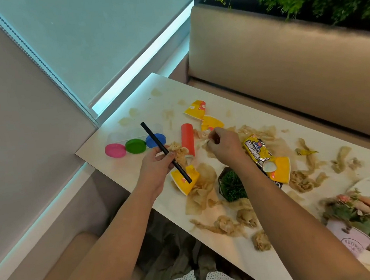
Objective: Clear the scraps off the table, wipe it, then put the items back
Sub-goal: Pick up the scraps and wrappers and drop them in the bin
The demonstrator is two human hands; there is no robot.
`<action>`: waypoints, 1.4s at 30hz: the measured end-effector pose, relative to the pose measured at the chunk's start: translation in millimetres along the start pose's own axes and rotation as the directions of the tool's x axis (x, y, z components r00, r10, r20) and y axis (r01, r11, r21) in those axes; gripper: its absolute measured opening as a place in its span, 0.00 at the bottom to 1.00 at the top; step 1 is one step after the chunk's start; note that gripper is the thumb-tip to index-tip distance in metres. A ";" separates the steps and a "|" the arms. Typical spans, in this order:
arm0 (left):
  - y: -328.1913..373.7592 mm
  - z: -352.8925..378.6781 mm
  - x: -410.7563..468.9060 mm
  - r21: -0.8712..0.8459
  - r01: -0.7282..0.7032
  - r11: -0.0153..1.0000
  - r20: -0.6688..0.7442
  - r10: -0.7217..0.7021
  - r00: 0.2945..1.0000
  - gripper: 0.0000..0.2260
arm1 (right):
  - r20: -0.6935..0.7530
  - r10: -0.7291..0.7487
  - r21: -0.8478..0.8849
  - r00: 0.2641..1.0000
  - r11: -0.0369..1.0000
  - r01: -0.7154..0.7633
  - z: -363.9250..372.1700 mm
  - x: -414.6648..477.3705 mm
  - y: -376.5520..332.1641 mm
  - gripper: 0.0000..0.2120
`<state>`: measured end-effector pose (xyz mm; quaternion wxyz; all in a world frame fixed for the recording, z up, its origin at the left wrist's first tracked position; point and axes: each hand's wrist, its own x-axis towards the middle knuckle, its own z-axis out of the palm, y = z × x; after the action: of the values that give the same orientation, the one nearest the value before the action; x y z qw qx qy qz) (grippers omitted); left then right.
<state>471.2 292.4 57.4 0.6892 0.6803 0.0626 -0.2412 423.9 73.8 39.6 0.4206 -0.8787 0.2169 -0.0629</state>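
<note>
My left hand (pixel 157 165) grips a black straw (pixel 157 142) together with a crumpled brown tissue scrap (pixel 177 150). My right hand (pixel 224 144) pinches a pale tissue scrap (pixel 203 136) beside the red sauce bottle (pixel 188 139), which lies on its side. Torn yellow cup pieces (pixel 195 109) (pixel 184 181) (pixel 280 170), a yellow snack wrapper (pixel 256 150) and several stained tissue scraps (pixel 201 191) litter the white table (pixel 144 98).
Three clear jars with pink (pixel 115 150), green (pixel 136 146) and blue (pixel 155 140) lids lie at the table's left corner. A small green plant in a black pot (pixel 231 185) stands under my right forearm. A pink flower pot (pixel 349 239) sits at the right. A beige bench (pixel 284 51) runs behind.
</note>
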 end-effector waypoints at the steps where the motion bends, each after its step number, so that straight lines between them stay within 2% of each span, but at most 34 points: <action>1: -0.2 -2.9 -1.9 -0.014 -0.005 1.000 -0.013 0.005 1.000 0.08 | -0.033 -0.011 0.046 0.999 0.999 0.013 -2.4 -1.6 -5.2 0.02; 4: -0.6 -13.4 -6.8 -0.058 -0.023 0.998 -0.054 0.020 0.998 0.07 | -0.065 -0.066 0.130 0.996 0.989 0.074 -4.0 -4.6 -22.1 0.02; 10: -7.1 -51.7 -11.3 -0.105 -0.052 0.993 -0.147 0.036 0.989 0.08 | -0.012 -0.137 0.178 0.991 0.974 0.137 21.8 -12.3 -61.2 0.04; 15: -19.2 -110.3 -9.0 -0.165 -0.038 0.986 -0.280 -0.010 0.960 0.09 | 0.136 -0.222 0.207 0.966 0.960 0.191 76.2 -16.6 -97.5 0.03; 18: -29.4 -149.8 -8.8 -0.186 -0.041 0.982 -0.313 -0.020 0.949 0.09 | 0.238 -0.258 0.190 0.937 0.958 0.216 121.9 -19.7 -119.1 0.04; 24: -42.1 -238.7 -6.1 -0.071 0.033 0.997 -0.428 -0.060 0.902 0.10 | 0.396 -0.275 0.193 0.876 0.958 0.213 216.2 -24.8 -161.3 0.07; 29: -65.1 -303.3 7.2 -0.030 0.175 0.984 -0.418 -0.171 0.892 0.13 | 0.476 -0.210 0.142 0.854 0.977 0.162 293.8 -19.9 -178.8 0.04; 34: -112.3 -331.1 23.2 -0.166 0.315 0.934 -0.371 -0.355 0.858 0.09 | 0.530 -0.080 0.076 0.844 0.996 0.046 362.1 -28.5 -167.2 0.03; 38: -147.8 -337.4 46.7 -0.311 0.413 0.856 -0.333 -0.506 0.796 0.07 | 0.578 0.075 0.033 0.812 0.993 -0.115 411.2 -31.7 -137.6 0.02; 42: -187.1 -343.4 76.6 -0.385 0.505 0.773 -0.317 -0.624 0.714 0.07 | 0.616 0.284 -0.036 0.735 0.942 -0.334 460.4 -22.8 -96.5 0.02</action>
<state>543.2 613.7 -167.0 0.6359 0.5623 0.4509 -0.2759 570.0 464.8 -178.7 0.5060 -0.7858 0.2089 0.2879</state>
